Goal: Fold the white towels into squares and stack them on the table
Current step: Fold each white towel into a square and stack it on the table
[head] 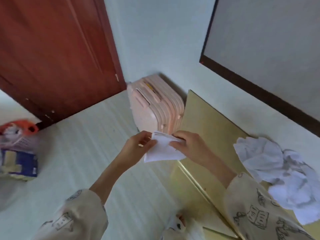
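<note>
both hands: left hand (138,144), right hand (187,144) pinch folded towel (162,149) midair

- My right hand (187,144) covers one corner of the folded towel (162,149); how many layers it has is too blurred to tell.
- The towel pile (284,177) runs off the right edge.
- The bag (17,149) is cut by the left edge, its print unreadable.
</note>
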